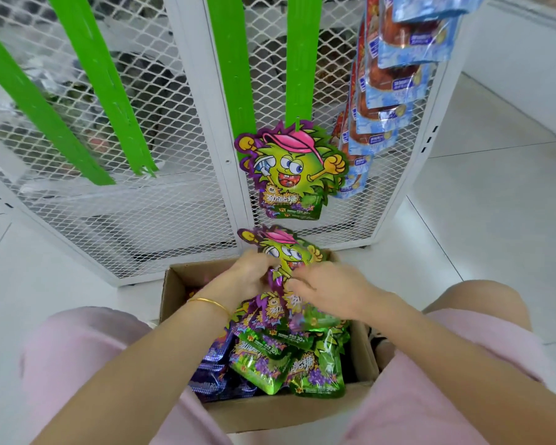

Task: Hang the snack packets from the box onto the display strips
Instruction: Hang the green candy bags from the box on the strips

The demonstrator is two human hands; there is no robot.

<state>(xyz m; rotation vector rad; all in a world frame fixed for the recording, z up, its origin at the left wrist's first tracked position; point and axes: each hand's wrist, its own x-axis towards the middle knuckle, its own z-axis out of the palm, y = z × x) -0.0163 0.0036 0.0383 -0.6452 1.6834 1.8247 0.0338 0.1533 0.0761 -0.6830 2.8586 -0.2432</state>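
A cardboard box (283, 411) on the floor between my knees holds several green and purple cartoon snack packets (270, 364). My left hand (249, 274) grips one packet (286, 248) raised above the box's far edge. My right hand (329, 289) is beside it, its fingers touching the same packet's lower part. One matching packet (291, 170) hangs at the bottom of a green display strip (299, 59). Another green strip (230, 59) hangs bare just left of it.
Two more bare green strips (100, 85) hang over the white mesh rack (161, 200) at left. A strip of blue and red packets (395, 88) hangs at the right. White tiled floor surrounds the box.
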